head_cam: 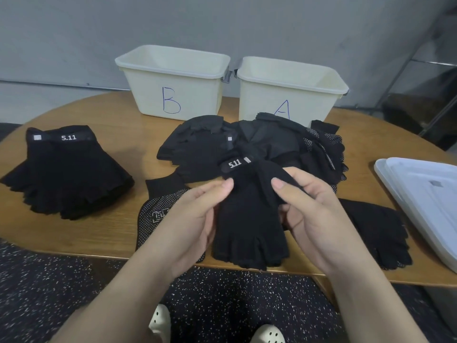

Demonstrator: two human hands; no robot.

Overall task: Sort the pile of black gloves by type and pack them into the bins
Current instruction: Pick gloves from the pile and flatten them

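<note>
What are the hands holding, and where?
Both the left hand and right hand pinch a fingerless glove near its wrist end.

White lids (425, 209) cut off by the right edge, dotted glove (158, 214) partly hidden under the left hand (195, 219), far pile of gloves (259, 144) too tangled to count, bin A (291, 95) letter partly covered
</note>
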